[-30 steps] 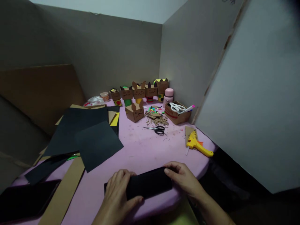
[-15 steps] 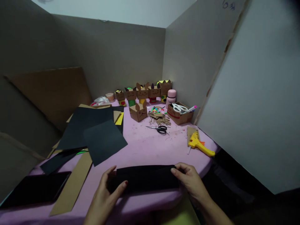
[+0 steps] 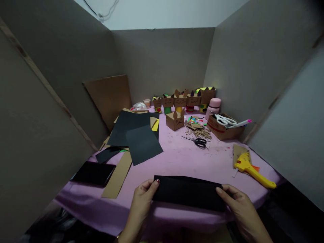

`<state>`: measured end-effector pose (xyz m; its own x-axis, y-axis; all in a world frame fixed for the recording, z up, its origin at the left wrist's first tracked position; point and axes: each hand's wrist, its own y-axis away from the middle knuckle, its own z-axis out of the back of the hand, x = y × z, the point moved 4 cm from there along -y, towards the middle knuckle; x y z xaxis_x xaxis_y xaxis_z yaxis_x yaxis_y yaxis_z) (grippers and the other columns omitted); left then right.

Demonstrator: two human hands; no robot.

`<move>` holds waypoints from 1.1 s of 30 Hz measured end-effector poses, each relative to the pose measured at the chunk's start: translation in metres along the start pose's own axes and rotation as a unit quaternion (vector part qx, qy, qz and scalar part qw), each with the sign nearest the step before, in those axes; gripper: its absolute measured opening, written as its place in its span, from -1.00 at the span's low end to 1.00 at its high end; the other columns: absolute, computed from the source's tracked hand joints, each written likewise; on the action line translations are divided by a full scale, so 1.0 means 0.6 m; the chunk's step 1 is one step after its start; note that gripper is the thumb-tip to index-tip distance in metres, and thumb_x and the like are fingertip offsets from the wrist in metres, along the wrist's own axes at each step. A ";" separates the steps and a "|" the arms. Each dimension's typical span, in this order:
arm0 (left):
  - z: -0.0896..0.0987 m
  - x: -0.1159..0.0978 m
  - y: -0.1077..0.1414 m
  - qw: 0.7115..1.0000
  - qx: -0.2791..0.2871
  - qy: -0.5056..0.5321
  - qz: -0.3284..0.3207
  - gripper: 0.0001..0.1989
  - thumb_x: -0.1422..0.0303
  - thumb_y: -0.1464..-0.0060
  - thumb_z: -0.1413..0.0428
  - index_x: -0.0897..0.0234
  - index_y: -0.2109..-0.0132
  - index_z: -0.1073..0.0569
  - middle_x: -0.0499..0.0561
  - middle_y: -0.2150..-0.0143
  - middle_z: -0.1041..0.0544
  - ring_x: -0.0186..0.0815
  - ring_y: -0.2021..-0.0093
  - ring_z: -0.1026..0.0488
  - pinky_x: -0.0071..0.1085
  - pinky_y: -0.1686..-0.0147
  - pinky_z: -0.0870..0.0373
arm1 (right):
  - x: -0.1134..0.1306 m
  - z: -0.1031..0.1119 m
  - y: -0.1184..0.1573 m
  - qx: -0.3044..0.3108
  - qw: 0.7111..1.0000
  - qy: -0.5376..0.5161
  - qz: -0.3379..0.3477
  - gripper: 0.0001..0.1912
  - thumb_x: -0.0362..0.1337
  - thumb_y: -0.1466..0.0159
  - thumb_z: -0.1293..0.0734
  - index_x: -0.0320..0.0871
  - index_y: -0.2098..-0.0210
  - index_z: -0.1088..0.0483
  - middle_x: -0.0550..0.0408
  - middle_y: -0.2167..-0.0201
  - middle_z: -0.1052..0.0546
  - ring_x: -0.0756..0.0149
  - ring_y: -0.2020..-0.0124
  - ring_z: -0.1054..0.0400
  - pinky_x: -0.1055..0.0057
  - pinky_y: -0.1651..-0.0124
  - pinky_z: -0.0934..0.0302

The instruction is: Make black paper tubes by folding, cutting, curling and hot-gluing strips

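Stretched between my two hands at the table's front edge is a folded strip of black paper. My left hand pinches its left end, thumb in front and fingers behind. At its right end my right hand grips it the same way, near the upper corner. A slight gap along the strip's top edge shows two layers. Black scissors lie beyond the strip on the pink tablecloth. Loose black sheets rest to the left.
Left stand a phone and a cardboard strip. A yellow glue gun lies right, near a box with white scissors. Behind are a small cardboard box with ears, cardboard scraps and a pink bottle.
The view has swung left, so everything sits further right. My left hand's thumb and fingers have closed on the strip's left end; the right hand keeps its grip.
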<state>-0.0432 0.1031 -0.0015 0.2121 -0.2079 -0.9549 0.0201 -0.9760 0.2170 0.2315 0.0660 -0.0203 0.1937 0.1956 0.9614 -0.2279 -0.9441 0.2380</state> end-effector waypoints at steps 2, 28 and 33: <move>-0.002 0.000 0.002 1.000 0.004 0.006 -0.001 -0.76 0.21 0.11 -0.21 0.33 0.39 -0.57 -0.03 0.53 -0.57 -0.31 0.48 -0.44 -0.47 0.40 -0.31 | -0.001 -0.002 0.001 0.002 1.000 -0.007 -0.010 -0.72 -0.08 0.10 -0.47 -0.16 0.56 -0.45 0.16 0.58 -0.48 0.32 0.49 -0.32 0.49 0.42 -0.23; 0.012 -0.004 -0.013 0.998 -0.026 -0.056 0.028 -0.74 0.16 0.22 -0.26 0.18 0.34 -0.54 -0.15 0.42 -0.61 -0.27 0.34 -0.49 -0.57 0.32 -0.35 | 0.017 -0.014 -0.012 -0.017 0.998 -0.029 0.057 -0.66 -0.07 0.04 -0.45 -0.19 0.61 -0.32 0.26 0.67 -0.28 0.47 0.61 -0.10 0.53 0.52 -0.02; 0.007 -0.012 -0.013 0.996 -0.041 -0.070 0.044 -0.76 0.17 0.23 -0.25 0.17 0.36 -0.52 -0.15 0.39 -0.62 -0.26 0.28 -0.50 -0.59 0.29 -0.37 | 0.018 -0.015 -0.013 -0.027 0.997 -0.041 0.062 -0.63 -0.06 0.05 -0.45 -0.19 0.61 -0.28 0.28 0.68 -0.24 0.49 0.60 -0.06 0.53 0.52 0.03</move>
<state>-0.0489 0.1119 0.0026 0.0789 -0.3056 -0.9489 0.0890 -0.9459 0.3120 0.2270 0.0780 -0.0105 0.2370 0.0543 0.9700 -0.3046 -0.9439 0.1272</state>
